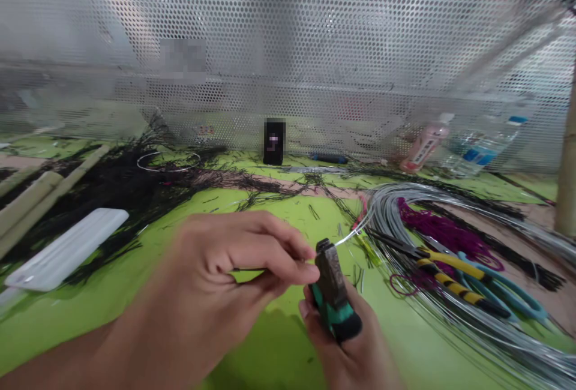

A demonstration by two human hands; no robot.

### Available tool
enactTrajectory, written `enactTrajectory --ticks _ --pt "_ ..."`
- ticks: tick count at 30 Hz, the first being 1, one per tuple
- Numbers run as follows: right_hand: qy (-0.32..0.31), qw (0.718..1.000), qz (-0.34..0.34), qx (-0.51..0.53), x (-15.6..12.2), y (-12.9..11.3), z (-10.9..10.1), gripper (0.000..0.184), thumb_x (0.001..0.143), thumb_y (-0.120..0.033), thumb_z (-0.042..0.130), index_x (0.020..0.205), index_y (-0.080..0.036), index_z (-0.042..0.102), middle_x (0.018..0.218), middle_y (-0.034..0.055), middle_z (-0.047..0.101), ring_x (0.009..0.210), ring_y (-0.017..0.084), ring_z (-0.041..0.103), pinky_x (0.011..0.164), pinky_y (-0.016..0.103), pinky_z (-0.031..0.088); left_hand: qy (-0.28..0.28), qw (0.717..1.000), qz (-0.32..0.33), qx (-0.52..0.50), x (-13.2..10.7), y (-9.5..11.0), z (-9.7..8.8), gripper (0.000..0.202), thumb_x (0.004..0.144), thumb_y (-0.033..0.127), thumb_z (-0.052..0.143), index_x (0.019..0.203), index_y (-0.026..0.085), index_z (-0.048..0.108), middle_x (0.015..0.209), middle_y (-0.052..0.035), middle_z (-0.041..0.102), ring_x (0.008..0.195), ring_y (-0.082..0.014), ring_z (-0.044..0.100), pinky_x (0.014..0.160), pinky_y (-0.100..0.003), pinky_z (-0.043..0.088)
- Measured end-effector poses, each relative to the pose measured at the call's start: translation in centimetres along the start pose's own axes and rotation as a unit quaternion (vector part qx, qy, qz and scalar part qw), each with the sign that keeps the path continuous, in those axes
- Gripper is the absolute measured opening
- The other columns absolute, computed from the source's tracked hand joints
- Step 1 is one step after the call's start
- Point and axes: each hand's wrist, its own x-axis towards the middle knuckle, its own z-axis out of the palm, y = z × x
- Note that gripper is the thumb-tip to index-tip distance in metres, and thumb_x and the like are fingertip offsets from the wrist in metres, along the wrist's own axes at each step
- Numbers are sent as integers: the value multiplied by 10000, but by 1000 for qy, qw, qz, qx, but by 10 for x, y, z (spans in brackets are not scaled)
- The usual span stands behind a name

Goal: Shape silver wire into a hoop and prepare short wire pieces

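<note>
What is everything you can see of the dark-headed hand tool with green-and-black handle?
The dark-headed, green-and-black hand tool looks metallic at its blocky head. It leans left, head up, in the right hand, above the lime-green table. The left hand is close to its head; contact is unclear. Thin silvery wire shows beside the head.

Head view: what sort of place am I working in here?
Probably a small craft or wirework bench: a coil of grey wire and yellow-and-black pliers lie on the green work surface, and the right hand grips a green-handled tool.
</note>
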Motion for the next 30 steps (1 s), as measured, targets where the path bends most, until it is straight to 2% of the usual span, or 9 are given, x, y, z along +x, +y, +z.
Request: enactTrajectory --ticks 2,4,8,11,13,20,24,27,30 --pt "30 999 15 8 -2 -2 3 175 924 -369 618 858 -216 563 686 -18 550 585 139 502 546 242 418 -38 999 -8 14 3 -1 -7 171 859 198 799 738 316 829 963 34 810 956 -165 753 813 -216 578" --pt "53 998 22 17 -3 -4 5 176 932 -374 604 859 -219 566 682 -19 546 576 136 480 541 246 397 -103 992 -66 -9 9 -3 -15 71 910 288 776 859 299 825 988 10 804 996 -171 744 802 -202 570" --pt "13 1000 5 18 -2 -1 3 166 927 -370 628 892 -214 585 686 -11 566 577 140 492 522 240 390 -242 934 -226 -136 24 -10 -24 228 1016 433 647 1024 216 718 962 -12 760 696 -108 717 582 -165 525" --pt "-30 999 6 39 -1 1 2 189 952 -397 608 948 -208 603 681 -13 560 553 132 453 499 240 362 -323 896 -242 -186 32 -17 -25 364 1017 507 633 919 161 689 883 -22 712 568 -71 632 470 -144 428" --pt "-13 999 17 50 -1 0 4 226 973 -434 569 970 -210 599 659 -25 529 545 131 419 504 249 342 -345 884 -243 -199 35 -21 -25 416 1000 545 647 868 152 668 765 -8 663 510 -57 563 442 -143 381" --pt "34 999 26 22 -6 -7 9 232 957 -451 552 921 -225 590 684 -23 547 555 134 424 529 259 353 -344 868 -269 -236 36 -29 -28 356 923 519 766 934 170 694 750 21 624 511 -46 529 455 -138 393" --pt "37 999 23 31 -6 -7 10 198 957 -419 576 940 -223 600 652 -30 541 539 128 407 506 256 336 -305 906 -246 -159 28 -25 -28 234 928 448 765 968 219 746 703 45 599 530 -56 473 465 -147 375" --pt "29 999 25 36 -5 -5 11 187 955 -412 591 931 -227 592 618 -47 494 541 131 410 509 255 339 -221 961 -167 8 18 -15 -24 131 940 391 734 914 263 746 669 64 586 544 -77 460 452 -179 322" --pt "14 998 27 52 -5 -4 12 202 964 -424 567 916 -228 578 630 -44 472 550 134 411 506 254 341 -148 971 -12 189 9 -5 -19 151 961 332 689 831 260 715 600 72 576 523 -82 457 473 -222 289"
